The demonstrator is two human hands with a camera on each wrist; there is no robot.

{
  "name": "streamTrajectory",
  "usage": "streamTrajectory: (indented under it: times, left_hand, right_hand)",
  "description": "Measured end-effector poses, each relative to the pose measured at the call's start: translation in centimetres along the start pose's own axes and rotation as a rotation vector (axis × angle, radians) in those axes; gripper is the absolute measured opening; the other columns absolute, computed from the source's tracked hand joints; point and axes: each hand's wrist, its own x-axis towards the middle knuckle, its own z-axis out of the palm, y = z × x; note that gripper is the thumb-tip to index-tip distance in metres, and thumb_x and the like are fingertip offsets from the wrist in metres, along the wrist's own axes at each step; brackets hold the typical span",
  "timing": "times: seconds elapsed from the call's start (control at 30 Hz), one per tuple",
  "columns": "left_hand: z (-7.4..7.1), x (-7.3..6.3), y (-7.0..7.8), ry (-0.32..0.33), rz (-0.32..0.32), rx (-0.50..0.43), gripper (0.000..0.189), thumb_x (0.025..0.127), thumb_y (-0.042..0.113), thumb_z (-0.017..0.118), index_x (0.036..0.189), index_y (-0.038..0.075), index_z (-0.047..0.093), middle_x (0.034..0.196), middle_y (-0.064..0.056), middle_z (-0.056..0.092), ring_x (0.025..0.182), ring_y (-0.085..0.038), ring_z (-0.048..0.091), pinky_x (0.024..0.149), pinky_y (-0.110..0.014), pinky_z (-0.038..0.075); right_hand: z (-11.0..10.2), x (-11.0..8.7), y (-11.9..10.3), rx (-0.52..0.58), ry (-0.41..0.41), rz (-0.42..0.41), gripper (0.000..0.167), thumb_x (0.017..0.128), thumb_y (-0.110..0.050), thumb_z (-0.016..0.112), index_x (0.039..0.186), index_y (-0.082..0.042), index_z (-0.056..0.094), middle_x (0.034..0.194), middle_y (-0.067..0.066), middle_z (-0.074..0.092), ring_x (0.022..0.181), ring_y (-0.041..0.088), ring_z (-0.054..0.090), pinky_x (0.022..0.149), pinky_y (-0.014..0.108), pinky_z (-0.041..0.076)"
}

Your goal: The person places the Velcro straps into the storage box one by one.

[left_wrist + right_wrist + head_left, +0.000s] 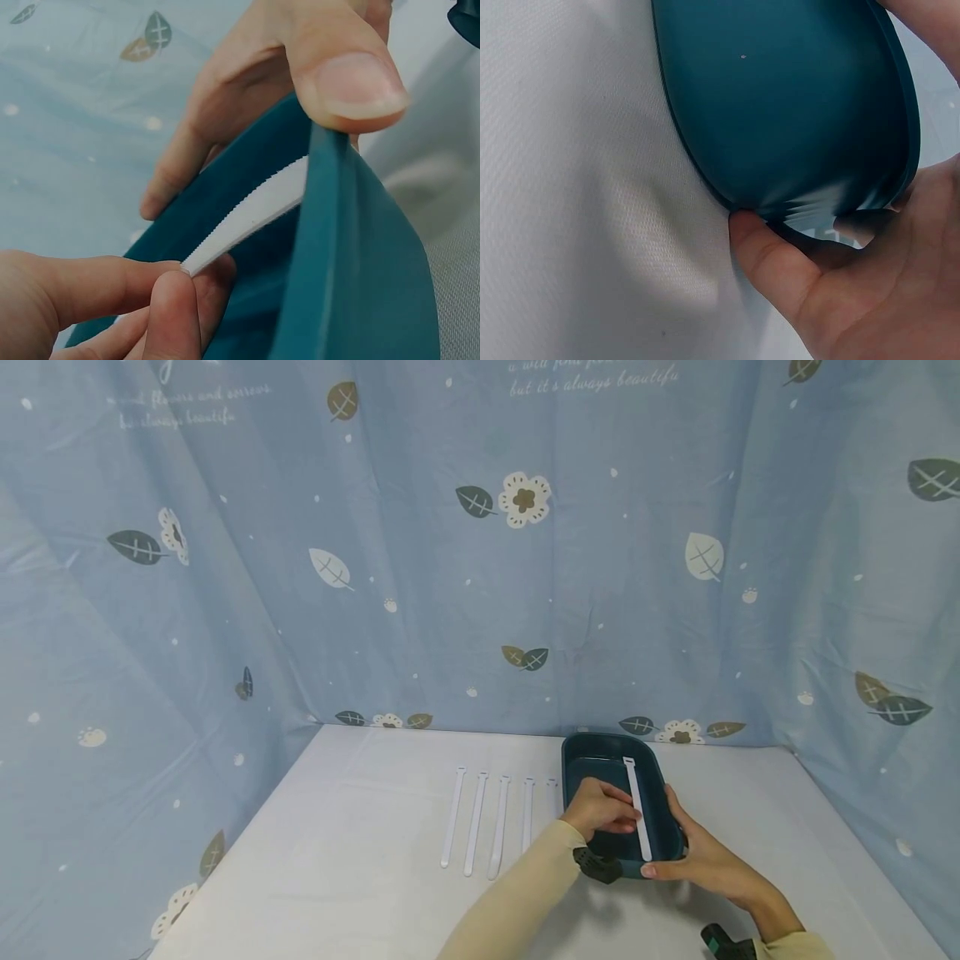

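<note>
A dark teal rectangular tray (663, 777) stands at the right of the table. Over its inside, my left hand (603, 810) pinches a white slotted cable strap (637, 818) by its side, between thumb and forefinger. In the left wrist view the strap (251, 214) shows a finely toothed edge and slants towards the tray's wall. My right hand (705, 856) grips the tray's near right corner, thumb on the near rim and fingers along the right side. The right wrist view shows that thumb (769, 255) on the tray's rim.
Several more white straps (475, 822) lie in a row on the white table (360, 843), left of the tray; my left forearm partly covers the row. A blue patterned curtain (420, 568) hangs behind the table and along both sides.
</note>
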Motion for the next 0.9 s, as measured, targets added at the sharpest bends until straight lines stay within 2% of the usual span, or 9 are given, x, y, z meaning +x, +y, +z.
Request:
streamTrajectory:
  times: [0.17, 0.6, 0.9]
  left_hand:
    - [0.25, 0.09, -0.13, 0.022, -0.007, 0.023, 0.015, 0.082, -0.009, 0.079, 0.097, -0.006, 0.075, 0.075, -0.009, 0.074, 0.06, -0.012, 0.071, 0.062, -0.026, 0.064]
    - [0.77, 0.4, -0.28, 0.042, -0.039, 0.042, 0.012, 0.084, -0.01, 0.077, 0.094, -0.006, 0.074, 0.074, -0.012, 0.074, 0.061, -0.015, 0.072, 0.062, -0.027, 0.064]
    - [0.81, 0.33, -0.22, 0.041, -0.042, 0.052, 0.012, 0.083, -0.011, 0.077, 0.093, -0.006, 0.073, 0.074, -0.013, 0.075, 0.06, -0.016, 0.072, 0.062, -0.027, 0.064]
  right_hand:
    - [0.0, 0.1, -0.02, 0.005, 0.002, 0.008, 0.134, 0.086, -0.029, 0.082, 0.16, -0.018, -0.029, 0.169, 0.03, -0.017, 0.153, 0.062, 0.004, 0.11, 0.086, 0.018]
    - [0.0, 0.03, 0.05, 0.005, 0.0, 0.004, 0.132, 0.087, -0.028, 0.081, 0.16, -0.02, -0.029, 0.169, 0.03, -0.018, 0.152, 0.063, -0.002, 0.109, 0.087, 0.017]
    - [-0.01, -0.08, -0.09, -0.029, 0.004, 0.023, 0.133, 0.086, -0.032, 0.081, 0.16, -0.017, -0.028, 0.169, 0.032, -0.016, 0.152, 0.064, 0.0, 0.109, 0.087, 0.02]
